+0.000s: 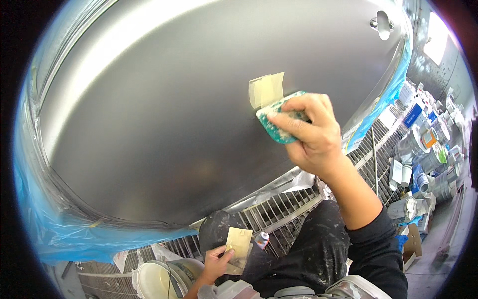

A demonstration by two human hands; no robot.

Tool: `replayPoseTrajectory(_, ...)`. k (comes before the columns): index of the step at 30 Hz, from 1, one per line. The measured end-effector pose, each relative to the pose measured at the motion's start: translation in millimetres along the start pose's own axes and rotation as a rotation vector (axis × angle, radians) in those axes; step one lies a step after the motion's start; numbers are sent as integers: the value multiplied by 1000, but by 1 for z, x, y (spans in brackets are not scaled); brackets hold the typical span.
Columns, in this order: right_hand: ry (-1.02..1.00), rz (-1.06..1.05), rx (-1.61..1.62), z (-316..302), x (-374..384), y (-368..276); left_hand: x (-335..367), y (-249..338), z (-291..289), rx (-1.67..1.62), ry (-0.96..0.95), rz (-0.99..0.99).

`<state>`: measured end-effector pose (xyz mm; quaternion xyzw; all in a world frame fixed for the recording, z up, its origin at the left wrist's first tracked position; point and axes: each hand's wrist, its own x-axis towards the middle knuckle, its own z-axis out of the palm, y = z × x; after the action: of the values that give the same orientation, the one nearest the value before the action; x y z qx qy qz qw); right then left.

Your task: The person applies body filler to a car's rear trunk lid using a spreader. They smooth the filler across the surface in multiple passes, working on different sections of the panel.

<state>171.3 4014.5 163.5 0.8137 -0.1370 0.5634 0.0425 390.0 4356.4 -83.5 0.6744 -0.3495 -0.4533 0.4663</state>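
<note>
My right hand (313, 127) pinches a flat teal putty spreader (273, 127), streaked with whitish residue, thumb on its face. The spreader's upper edge meets the lower side of a pale yellow patch (267, 89) on a grey car door panel (164, 114). Straight-edged and slightly overlapping, the patch looks like spread putty. Low down, over my lap, my left hand (215, 263) grips a thin tan rectangular plate (239, 244) by its side. A small white tube (262, 240) is just right of the plate.
Blue masking film (94, 244) wraps the panel's border. A door handle (382, 25) sits at upper right. Beneath lies slatted metal floor grating (284, 209). A white bucket (154, 279) stands by my left arm. Several cans and tubs (413, 144) crowd the right side.
</note>
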Motion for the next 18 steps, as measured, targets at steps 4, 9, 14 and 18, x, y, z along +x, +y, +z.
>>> replayPoseTrajectory(4,138,-55,-26,0,26,16,0,-1,1,0,18,-7)
replayPoseTrajectory(9,127,-68,-8,7,23,20,0,-2,-1,19,24,-10)
replayPoseTrajectory(14,28,-39,12,13,-9,9,3,-1,-1,21,5,-3)
replayPoseTrajectory(18,-82,27,21,5,-18,6,2,2,0,40,8,-33)
